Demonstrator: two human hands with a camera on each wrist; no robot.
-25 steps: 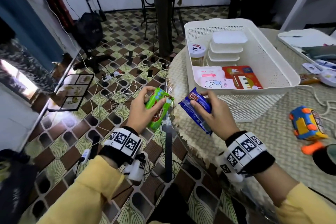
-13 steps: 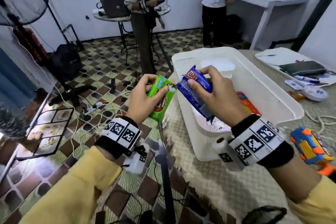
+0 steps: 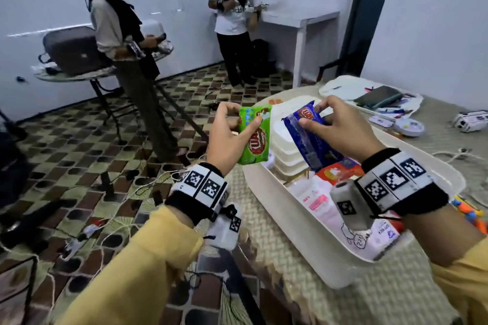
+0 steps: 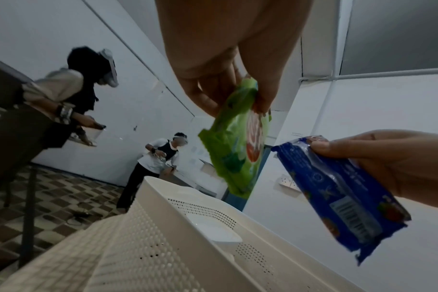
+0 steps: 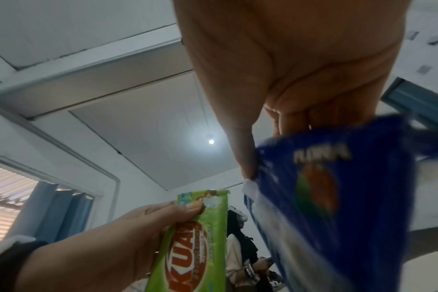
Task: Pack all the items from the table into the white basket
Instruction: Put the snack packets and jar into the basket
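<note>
Head view: both hands pinch snacks above the white basket (image 3: pixel 266 182), the left hand (image 3: pixel 224 137) a green packet (image 3: pixel 254 137), the right hand (image 3: pixel 340 129) a blue packet (image 3: pixel 311 140). Best lowered flat beside the stacked containers (image 3: pixel 286 145) before letting go.

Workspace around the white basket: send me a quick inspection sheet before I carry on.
Surface: woven mat table, basket on it.
Job's things: white basket holds stacked white containers, a red packet and pink-white packs; green snack pack and blue snack pack in hand, not yet in.
Clutter: orange-blue toy, white tray with dark pouch, round white item.
Grippers: left hand grips the green pack; right hand holds the blue pack above the basket.
Cables: white cord on the table; several on the floor.
Surroundings: two people standing at tables.
</note>
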